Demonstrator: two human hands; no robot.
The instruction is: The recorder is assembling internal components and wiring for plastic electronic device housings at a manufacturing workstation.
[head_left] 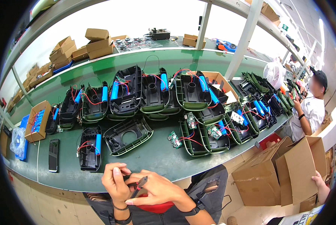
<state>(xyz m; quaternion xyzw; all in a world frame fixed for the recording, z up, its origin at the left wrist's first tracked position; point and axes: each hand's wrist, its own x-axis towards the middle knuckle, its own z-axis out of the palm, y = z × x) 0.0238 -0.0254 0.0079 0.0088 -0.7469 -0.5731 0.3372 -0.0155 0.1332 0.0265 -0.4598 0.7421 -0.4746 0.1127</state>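
Observation:
My hands are close together over my lap, at the front edge of the green workbench (68,150). My left hand (114,183) is bent at the wrist, its fingers loosely curled and apart, with nothing visible in them. Against its wrist lies my right hand (156,188), closed around a dark pen-like tool (139,185) with a red band. Nearest on the bench are a black housing half (89,154) with a blue battery cell (98,144) and red wires, and a housing shell (113,135) with a round opening.
Several more housings (153,92) with blue cells fill the bench's middle and right. A phone (53,155) and a carton of blue cells (32,135) are at left. Cardboard boxes (259,174) stand at right, where another person's hand (318,182) touches one. A co-worker (310,108) sits beyond.

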